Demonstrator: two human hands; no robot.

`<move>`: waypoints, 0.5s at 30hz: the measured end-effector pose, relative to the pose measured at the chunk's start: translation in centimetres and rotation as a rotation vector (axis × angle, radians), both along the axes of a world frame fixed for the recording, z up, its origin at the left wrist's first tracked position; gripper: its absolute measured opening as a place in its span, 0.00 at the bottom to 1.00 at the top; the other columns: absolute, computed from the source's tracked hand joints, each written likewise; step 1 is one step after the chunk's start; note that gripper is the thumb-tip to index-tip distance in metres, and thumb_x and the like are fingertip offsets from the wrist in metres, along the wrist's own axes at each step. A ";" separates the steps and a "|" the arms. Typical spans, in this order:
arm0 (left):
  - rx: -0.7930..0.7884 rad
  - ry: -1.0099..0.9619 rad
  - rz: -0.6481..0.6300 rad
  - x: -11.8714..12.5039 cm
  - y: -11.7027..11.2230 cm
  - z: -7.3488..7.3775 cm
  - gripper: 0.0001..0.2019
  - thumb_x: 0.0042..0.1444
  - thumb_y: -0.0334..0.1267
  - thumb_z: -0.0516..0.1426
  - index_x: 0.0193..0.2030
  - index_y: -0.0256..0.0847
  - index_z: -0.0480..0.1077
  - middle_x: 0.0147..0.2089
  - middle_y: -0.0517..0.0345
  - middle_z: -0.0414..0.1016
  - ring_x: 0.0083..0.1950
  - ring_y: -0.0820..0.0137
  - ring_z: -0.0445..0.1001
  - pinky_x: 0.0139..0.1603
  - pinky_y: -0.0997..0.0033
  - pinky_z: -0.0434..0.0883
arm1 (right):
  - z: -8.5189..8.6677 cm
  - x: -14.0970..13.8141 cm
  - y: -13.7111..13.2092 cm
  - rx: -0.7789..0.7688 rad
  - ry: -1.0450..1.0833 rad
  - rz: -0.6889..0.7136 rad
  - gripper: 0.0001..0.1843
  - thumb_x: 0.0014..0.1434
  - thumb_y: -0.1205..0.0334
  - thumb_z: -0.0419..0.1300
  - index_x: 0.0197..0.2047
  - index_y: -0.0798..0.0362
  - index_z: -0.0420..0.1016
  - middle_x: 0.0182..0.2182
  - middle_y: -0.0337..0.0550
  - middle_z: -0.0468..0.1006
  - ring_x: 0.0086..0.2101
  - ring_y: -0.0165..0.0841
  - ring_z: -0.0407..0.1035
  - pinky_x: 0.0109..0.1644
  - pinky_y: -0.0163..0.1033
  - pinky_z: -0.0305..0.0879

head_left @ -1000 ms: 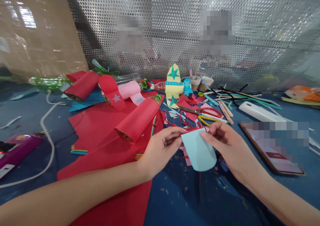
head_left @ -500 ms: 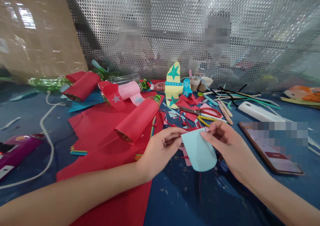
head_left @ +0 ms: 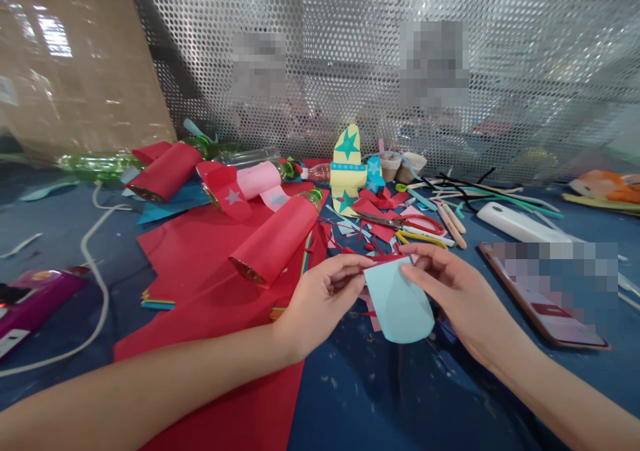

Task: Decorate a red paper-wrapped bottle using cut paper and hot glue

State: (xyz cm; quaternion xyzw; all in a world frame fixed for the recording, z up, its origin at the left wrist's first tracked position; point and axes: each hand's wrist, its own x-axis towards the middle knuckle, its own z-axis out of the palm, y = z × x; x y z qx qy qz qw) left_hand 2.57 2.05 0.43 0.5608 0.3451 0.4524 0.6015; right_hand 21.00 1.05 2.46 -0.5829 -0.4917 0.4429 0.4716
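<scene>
A light blue paper piece (head_left: pixel 400 304) with a rounded lower end hangs between my hands, red showing along its top edge. My left hand (head_left: pixel 323 298) pinches its upper left corner between thumb and fingers. On the upper right, my right hand (head_left: pixel 450 281) presses its thumb on the front, fingers curled behind and partly hidden. Left of my hands, a plastic bottle wrapped in red paper (head_left: pixel 275 241) lies on large red paper sheets (head_left: pixel 200 331). Scissors with red handles (head_left: pixel 400 222) rest on paper scraps just beyond my hands.
A phone (head_left: pixel 545 298) and a white glue gun-like tool (head_left: pixel 523 224) lie at the right. More decorated bottles (head_left: pixel 167 171) line the back before a perforated metal screen (head_left: pixel 350 51). A yellow paper-covered bottle (head_left: pixel 349 174) with stars is there too. A white cable (head_left: pixel 95 264) crosses the left side.
</scene>
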 end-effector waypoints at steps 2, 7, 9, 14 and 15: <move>-0.002 0.008 0.004 0.0 0.0 0.0 0.08 0.58 0.31 0.55 0.43 0.42 0.72 0.44 0.57 0.80 0.42 0.70 0.79 0.43 0.74 0.76 | 0.0 0.0 0.0 -0.009 0.007 0.011 0.17 0.49 0.49 0.67 0.41 0.48 0.76 0.25 0.34 0.66 0.27 0.30 0.62 0.29 0.34 0.60; -0.009 0.029 0.006 0.0 -0.2 0.1 0.09 0.58 0.31 0.54 0.43 0.41 0.72 0.40 0.56 0.80 0.39 0.69 0.79 0.39 0.73 0.76 | 0.1 0.1 -0.2 -0.048 0.009 0.038 0.17 0.49 0.49 0.66 0.40 0.48 0.77 0.26 0.36 0.69 0.28 0.30 0.63 0.30 0.34 0.61; -0.007 0.029 0.007 0.0 -0.2 0.1 0.09 0.57 0.30 0.54 0.43 0.41 0.72 0.40 0.57 0.80 0.39 0.70 0.79 0.39 0.75 0.76 | 0.0 0.2 -0.2 -0.060 0.012 0.044 0.16 0.50 0.49 0.66 0.40 0.48 0.77 0.28 0.37 0.70 0.29 0.30 0.64 0.32 0.34 0.62; 0.006 0.029 0.004 -0.1 -0.1 0.0 0.09 0.58 0.30 0.54 0.44 0.40 0.72 0.41 0.57 0.80 0.41 0.71 0.79 0.41 0.76 0.76 | -0.2 0.2 -0.2 -0.064 0.005 0.058 0.16 0.51 0.49 0.65 0.40 0.49 0.76 0.28 0.37 0.71 0.30 0.31 0.64 0.32 0.34 0.62; 0.010 0.025 -0.001 -0.1 -0.1 0.0 0.09 0.58 0.30 0.54 0.44 0.40 0.71 0.41 0.56 0.80 0.41 0.71 0.79 0.41 0.76 0.76 | -0.1 0.2 -0.2 -0.065 0.005 0.059 0.16 0.51 0.49 0.65 0.40 0.49 0.76 0.28 0.37 0.71 0.29 0.30 0.64 0.32 0.34 0.62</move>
